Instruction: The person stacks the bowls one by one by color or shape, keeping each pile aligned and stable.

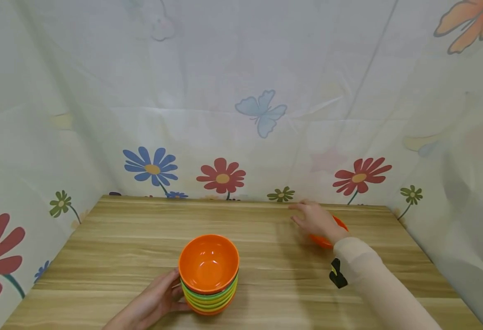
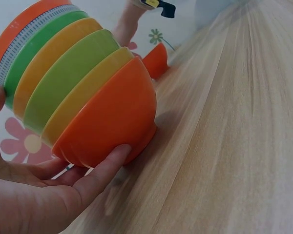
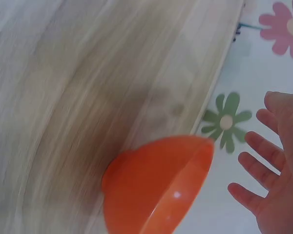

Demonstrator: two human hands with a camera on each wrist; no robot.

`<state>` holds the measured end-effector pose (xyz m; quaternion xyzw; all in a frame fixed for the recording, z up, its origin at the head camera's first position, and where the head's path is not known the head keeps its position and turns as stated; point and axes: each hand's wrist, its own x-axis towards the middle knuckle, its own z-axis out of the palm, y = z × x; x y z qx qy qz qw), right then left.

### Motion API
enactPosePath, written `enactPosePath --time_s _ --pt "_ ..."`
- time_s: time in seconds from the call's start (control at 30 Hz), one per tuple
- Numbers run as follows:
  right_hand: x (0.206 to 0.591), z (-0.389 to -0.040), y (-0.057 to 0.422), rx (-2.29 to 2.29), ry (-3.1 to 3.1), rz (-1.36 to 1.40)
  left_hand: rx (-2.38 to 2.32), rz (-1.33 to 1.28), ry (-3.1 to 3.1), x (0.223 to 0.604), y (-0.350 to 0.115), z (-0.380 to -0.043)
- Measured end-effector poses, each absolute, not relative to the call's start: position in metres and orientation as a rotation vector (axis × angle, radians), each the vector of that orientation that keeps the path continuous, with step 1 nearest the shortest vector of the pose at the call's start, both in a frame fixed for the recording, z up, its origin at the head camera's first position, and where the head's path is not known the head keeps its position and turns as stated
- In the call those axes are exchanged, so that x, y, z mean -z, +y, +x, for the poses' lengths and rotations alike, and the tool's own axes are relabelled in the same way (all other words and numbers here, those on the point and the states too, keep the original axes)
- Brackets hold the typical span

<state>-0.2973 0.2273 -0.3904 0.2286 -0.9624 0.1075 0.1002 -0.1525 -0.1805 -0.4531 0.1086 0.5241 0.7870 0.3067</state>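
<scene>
A stack of bowls [image 1: 210, 300] stands on the wooden table, left of centre in the head view. Its top bowl [image 1: 208, 266] is orange and looks empty inside; green and yellow ones sit below, and the bottom bowl [image 2: 112, 117] is orange too. My left hand [image 1: 160, 295] holds the stack from its left side, a fingertip low on the bottom bowl. At the right rear, a separate orange bowl [image 3: 146, 187] sits upright on the table. Over it hovers my right hand [image 1: 316, 221], fingers spread and holding nothing, partly hiding the bowl in the head view.
The wooden table [image 1: 142, 238] reaches back to a white curtain [image 1: 208, 91] printed with flowers and butterflies, which also borders both sides. On the right sleeve [image 1: 373, 275] hangs a small black tag [image 1: 337, 274].
</scene>
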Motion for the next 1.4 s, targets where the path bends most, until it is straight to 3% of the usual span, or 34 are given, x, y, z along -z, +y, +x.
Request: enactPosePath --time_s 0.6,1.4 --pt "0.389 -0.300 0.277 -0.255 -3.007 0.399 -2.091 0.285 1.385 0.451 -0.180 -0.151" --pt "0.375 -0.282 0.303 -0.335 -3.179 0.052 -2.076 0.284 1.393 0.449 -0.179 -0.151"
